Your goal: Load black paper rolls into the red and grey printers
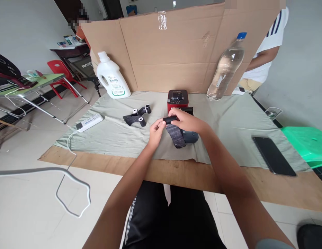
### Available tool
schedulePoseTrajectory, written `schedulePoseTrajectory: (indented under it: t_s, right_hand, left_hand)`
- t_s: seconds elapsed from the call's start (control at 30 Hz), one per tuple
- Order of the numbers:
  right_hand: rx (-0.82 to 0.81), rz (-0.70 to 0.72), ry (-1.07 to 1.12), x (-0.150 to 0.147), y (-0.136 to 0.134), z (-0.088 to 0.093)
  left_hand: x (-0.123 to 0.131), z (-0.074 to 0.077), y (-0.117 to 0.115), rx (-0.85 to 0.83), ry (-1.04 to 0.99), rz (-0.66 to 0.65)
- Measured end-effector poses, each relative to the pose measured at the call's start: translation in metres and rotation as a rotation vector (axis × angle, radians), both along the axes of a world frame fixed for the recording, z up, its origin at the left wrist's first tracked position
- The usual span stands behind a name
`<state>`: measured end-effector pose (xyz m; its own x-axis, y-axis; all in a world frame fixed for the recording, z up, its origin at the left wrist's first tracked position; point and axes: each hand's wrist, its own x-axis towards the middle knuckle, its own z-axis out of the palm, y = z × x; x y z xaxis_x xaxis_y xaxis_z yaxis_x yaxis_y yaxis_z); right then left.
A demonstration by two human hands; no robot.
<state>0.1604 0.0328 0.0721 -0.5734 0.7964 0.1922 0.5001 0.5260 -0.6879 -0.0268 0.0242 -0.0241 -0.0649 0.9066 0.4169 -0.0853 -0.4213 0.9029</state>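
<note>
Both of my hands hold a roll of black ribbon over the middle of the cloth. My left hand pinches its left end, and my right hand is closed around its right end. A loose dark, shiny strip hangs below the roll and lies across a dark grey rounded device. Just behind my right hand stands a small red and black machine, its lower front partly hidden. To the left lie several smaller black ribbon rolls with lengths partly unwound.
A cardboard panel closes off the back, with a white jug and a clear bottle before it. A power strip lies left, a phone right. Beyond the panel, a person's arm shows.
</note>
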Motion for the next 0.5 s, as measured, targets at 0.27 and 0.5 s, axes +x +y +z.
schedulePoseTrajectory:
  t_s: [0.27, 0.5]
  right_hand:
    - [-0.426, -0.221, 0.272, -0.013, 0.008, -0.012]
    - [-0.428, -0.212, 0.435, -0.023, 0.011, -0.021]
  left_hand:
    - [-0.001, -0.008, 0.008, 0.044, -0.025, -0.043]
    - [0.0, -0.012, 0.012, -0.023, -0.072, 0.033]
